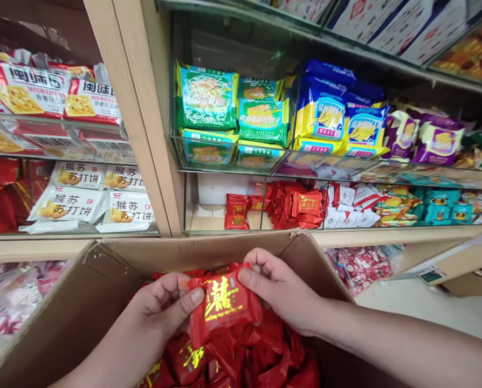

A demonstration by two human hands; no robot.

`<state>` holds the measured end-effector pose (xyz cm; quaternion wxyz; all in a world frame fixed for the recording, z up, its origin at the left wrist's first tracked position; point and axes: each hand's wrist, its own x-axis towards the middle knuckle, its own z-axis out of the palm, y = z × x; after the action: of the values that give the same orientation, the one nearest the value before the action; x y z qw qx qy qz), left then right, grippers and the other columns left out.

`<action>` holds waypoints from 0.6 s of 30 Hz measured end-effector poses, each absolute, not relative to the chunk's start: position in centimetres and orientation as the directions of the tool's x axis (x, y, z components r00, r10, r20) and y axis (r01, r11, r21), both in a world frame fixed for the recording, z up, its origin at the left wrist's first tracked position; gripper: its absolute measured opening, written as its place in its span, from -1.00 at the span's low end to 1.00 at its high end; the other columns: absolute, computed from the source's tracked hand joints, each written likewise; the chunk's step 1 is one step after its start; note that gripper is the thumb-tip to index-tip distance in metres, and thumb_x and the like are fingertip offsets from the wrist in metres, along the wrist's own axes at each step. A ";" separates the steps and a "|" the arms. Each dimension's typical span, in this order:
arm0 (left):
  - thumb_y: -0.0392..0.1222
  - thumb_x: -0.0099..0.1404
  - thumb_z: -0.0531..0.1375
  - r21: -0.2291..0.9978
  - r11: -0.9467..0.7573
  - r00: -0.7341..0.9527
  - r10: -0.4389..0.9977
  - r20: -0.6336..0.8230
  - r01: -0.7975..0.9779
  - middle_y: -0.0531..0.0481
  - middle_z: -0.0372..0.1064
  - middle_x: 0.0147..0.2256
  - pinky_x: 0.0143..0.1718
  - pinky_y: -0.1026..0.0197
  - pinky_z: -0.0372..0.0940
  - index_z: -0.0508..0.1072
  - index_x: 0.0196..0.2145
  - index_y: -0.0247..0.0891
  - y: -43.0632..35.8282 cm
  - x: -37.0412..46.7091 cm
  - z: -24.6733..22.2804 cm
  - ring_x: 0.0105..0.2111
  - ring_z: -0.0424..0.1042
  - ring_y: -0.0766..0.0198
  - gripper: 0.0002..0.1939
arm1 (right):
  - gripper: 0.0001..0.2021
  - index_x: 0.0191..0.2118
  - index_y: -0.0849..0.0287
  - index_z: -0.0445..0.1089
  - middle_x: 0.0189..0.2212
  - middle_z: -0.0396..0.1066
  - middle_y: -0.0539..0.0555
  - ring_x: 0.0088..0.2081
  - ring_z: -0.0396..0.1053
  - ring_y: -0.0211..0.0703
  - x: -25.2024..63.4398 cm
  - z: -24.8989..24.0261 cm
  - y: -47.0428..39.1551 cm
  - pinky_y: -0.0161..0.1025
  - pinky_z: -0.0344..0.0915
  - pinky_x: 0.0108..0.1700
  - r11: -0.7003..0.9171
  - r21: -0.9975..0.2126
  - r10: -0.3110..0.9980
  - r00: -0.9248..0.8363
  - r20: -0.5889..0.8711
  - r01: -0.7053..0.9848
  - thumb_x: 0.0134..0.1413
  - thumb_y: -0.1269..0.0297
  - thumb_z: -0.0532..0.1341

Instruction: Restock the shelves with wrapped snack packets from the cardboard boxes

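Observation:
A red packet (225, 302) with gold lettering is stretched between my two hands over an open cardboard box (55, 323). My left hand (164, 304) pinches its upper left corner between thumb and fingers. At the packet's upper right corner, my right hand (279, 288) grips it the same way. Many similar red packets (265, 355) lie in a heap inside the box, just below my hands; some show gold print.
Behind the box, a low compartment holds red packets (293, 205) beside white-and-red ones (350, 205). Green biscuit packs (208, 99) and blue-yellow packs (325, 108) fill the glass shelf above. A wooden post (144, 108) divides off the left shelves with white packs (71, 205).

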<state>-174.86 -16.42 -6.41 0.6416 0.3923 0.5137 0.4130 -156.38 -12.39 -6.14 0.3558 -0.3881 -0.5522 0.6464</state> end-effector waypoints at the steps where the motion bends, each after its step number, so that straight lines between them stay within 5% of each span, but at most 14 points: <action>1: -0.08 0.05 0.22 0.940 0.328 0.135 0.939 -0.315 -0.090 0.12 0.30 -0.59 -0.47 0.27 0.26 0.35 -0.48 -0.26 -16.3 -175.0 -6.6 -0.56 0.30 0.37 -0.80 | -0.74 -0.38 0.18 0.16 -0.56 0.17 -0.14 -0.57 0.15 -0.47 -156.2 -6.0 -12.2 -0.48 0.14 -0.51 -0.143 -0.989 0.876 -0.470 -0.105 -0.045 -0.10 0.18 0.24; 5: -0.02 0.08 0.18 0.978 0.162 0.141 0.974 -0.180 0.130 0.10 0.31 -0.58 -0.52 0.33 0.24 0.33 -0.50 -0.26 -16.1 -175.2 -6.4 -0.57 0.28 0.39 -0.76 | -0.55 -0.13 0.11 0.20 -0.29 0.27 -0.04 -0.39 0.25 -0.39 -155.7 -5.4 -11.5 -0.38 0.21 -0.32 -0.091 -0.994 0.743 -0.661 -0.109 0.061 -0.22 0.34 0.31; 9: -0.08 0.19 0.06 0.856 -0.160 0.191 0.979 0.073 0.492 0.05 0.39 -0.46 -0.44 0.32 0.30 0.36 -0.35 -0.22 -15.6 -176.0 -4.5 -0.45 0.37 0.32 -0.82 | -0.73 -0.25 0.19 0.31 -0.40 0.32 -0.01 -0.40 0.27 -0.31 -155.4 -4.5 -9.3 -0.33 0.22 -0.34 0.130 -0.958 0.751 -0.656 -0.074 0.257 -0.16 0.30 0.26; 12: -0.17 0.19 0.04 0.407 -0.523 0.373 0.840 0.394 0.749 -0.02 0.39 -0.15 -0.14 0.19 0.26 0.36 -0.15 -0.15 -14.1 -178.0 -3.1 -0.15 0.36 0.22 -0.74 | -0.70 -0.18 0.21 0.27 -0.40 0.35 0.02 -0.44 0.31 -0.29 -155.6 -3.3 -5.7 -0.29 0.25 -0.35 0.286 -0.904 0.874 -0.473 0.110 0.318 -0.08 0.21 0.19; 14: -0.21 0.18 0.04 0.048 -0.592 0.526 0.748 0.404 0.805 0.00 0.32 -0.03 -0.06 0.08 0.21 0.36 -0.09 -0.08 -12.8 -179.4 -3.3 -0.04 0.29 0.15 -0.68 | -0.70 -0.16 0.22 0.26 -0.37 0.37 0.05 -0.40 0.34 -0.25 -156.7 -2.8 -2.7 -0.26 0.26 -0.31 0.381 -0.783 0.907 -0.365 0.211 0.492 -0.04 0.22 0.16; 16: -0.27 0.17 0.01 -0.178 -0.543 0.563 0.717 0.412 0.821 -0.07 0.31 0.01 -0.08 0.01 0.21 0.33 -0.03 -0.16 -11.7 -180.4 -4.4 -0.03 0.28 0.07 -0.61 | -0.72 -0.20 0.21 0.32 -0.25 0.37 0.10 -0.23 0.32 -0.17 -158.6 -2.7 0.3 -0.24 0.22 -0.18 0.473 -0.508 0.881 -0.366 0.301 0.720 -0.10 0.26 0.20; 18: -0.32 0.13 0.01 -0.296 -0.483 0.567 0.706 0.425 0.824 -0.14 0.30 0.01 -0.07 -0.02 0.18 0.29 0.02 -0.27 -11.0 -180.7 -5.8 -0.03 0.29 0.05 -0.55 | -0.74 -0.19 0.16 0.35 -0.21 0.38 0.08 -0.17 0.31 -0.15 -161.1 -3.2 2.9 -0.27 0.20 -0.14 0.501 -0.232 0.863 -0.462 0.203 0.834 -0.06 0.25 0.17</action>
<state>-180.71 -11.04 -5.81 -0.2388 0.8523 0.4486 0.1237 -161.13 2.95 -3.22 0.1481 -0.4970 -0.8536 0.0497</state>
